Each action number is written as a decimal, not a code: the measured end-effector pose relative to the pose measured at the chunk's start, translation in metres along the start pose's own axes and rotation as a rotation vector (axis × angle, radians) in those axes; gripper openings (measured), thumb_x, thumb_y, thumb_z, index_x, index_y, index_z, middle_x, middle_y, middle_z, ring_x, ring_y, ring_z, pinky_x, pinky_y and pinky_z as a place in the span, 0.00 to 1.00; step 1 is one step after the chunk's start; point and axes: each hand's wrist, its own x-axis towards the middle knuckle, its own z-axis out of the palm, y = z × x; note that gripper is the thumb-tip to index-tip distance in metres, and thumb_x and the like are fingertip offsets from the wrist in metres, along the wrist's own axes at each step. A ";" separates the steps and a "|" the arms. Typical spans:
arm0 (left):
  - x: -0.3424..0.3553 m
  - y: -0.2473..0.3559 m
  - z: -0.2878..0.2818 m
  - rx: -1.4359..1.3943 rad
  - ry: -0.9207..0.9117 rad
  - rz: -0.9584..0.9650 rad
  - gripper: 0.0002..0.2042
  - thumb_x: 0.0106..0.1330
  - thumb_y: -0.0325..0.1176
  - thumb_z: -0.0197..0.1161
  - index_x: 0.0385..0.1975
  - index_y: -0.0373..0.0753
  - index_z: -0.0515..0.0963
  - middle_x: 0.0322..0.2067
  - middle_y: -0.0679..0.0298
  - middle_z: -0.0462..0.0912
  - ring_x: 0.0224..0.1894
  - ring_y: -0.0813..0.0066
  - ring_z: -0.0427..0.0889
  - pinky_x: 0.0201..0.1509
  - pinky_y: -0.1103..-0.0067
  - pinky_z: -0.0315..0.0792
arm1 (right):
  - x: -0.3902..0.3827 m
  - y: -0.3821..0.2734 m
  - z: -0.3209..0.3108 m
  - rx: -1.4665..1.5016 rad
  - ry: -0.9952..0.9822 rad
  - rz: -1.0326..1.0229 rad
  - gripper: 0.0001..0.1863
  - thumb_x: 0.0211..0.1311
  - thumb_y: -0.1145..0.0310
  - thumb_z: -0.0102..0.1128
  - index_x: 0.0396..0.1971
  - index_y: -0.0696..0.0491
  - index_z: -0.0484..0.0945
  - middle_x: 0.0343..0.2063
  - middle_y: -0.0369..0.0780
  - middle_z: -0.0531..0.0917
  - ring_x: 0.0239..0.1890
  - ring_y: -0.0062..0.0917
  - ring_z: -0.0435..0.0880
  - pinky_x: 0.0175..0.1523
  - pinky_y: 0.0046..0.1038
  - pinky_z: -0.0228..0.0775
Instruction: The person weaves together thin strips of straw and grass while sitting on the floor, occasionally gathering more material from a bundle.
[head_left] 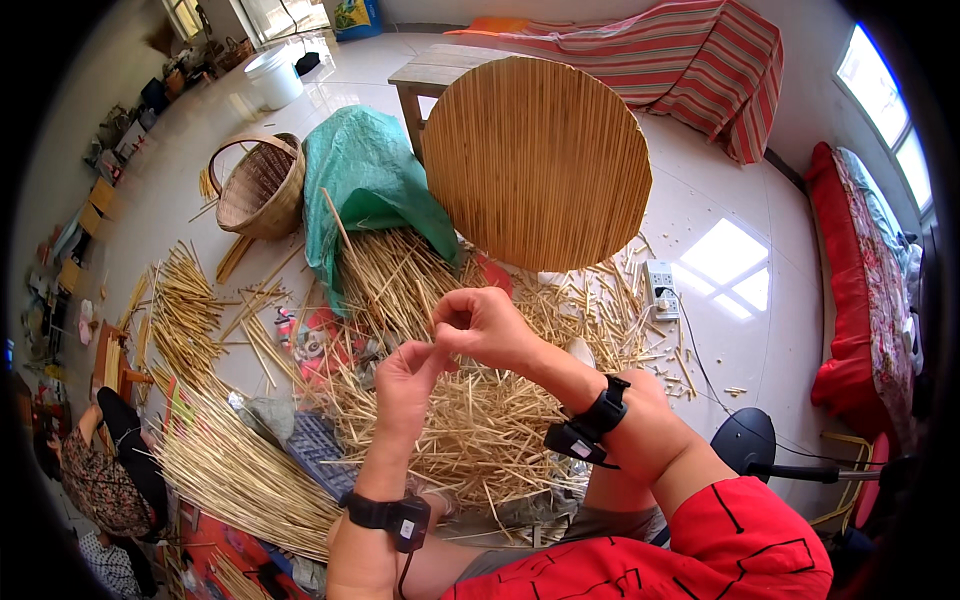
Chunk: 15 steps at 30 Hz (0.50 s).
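Note:
My left hand and my right hand meet in front of me, fingertips pinched together and touching or nearly so. Whatever is between the fingers, if anything, is too thin to make out against the straw. Below and around them spreads a loose heap of cut straw stalks. Just beyond my hands, a bundle of longer stalks sticks out of the mouth of a green woven sack. Long pale stalks lie in a thick sheaf by my left forearm.
A round panel of straw strips leans against a wooden bench. A wicker basket and a white bucket stand at far left. A power strip with a cable lies at right. Another person sits at the left edge.

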 end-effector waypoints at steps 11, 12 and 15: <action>-0.002 0.006 -0.002 -0.034 -0.065 -0.005 0.06 0.65 0.31 0.59 0.31 0.36 0.79 0.25 0.69 0.82 0.23 0.92 0.68 0.28 0.90 0.60 | 0.002 -0.004 -0.004 0.253 -0.083 0.153 0.05 0.54 0.74 0.57 0.24 0.60 0.76 0.19 0.32 0.78 0.22 0.09 0.73 0.25 0.15 0.65; -0.002 0.005 -0.003 -0.025 -0.046 0.004 0.06 0.65 0.31 0.59 0.32 0.35 0.79 0.25 0.69 0.82 0.23 0.92 0.69 0.28 0.90 0.60 | 0.002 -0.006 -0.004 0.222 -0.065 0.141 0.05 0.54 0.73 0.58 0.24 0.60 0.76 0.19 0.32 0.78 0.22 0.09 0.73 0.26 0.15 0.65; -0.001 0.002 -0.003 0.006 0.002 0.023 0.06 0.65 0.31 0.59 0.32 0.35 0.79 0.25 0.69 0.81 0.24 0.91 0.71 0.29 0.90 0.62 | 0.002 0.002 0.001 0.213 -0.022 0.063 0.06 0.54 0.73 0.58 0.25 0.61 0.77 0.19 0.32 0.78 0.22 0.09 0.74 0.26 0.14 0.66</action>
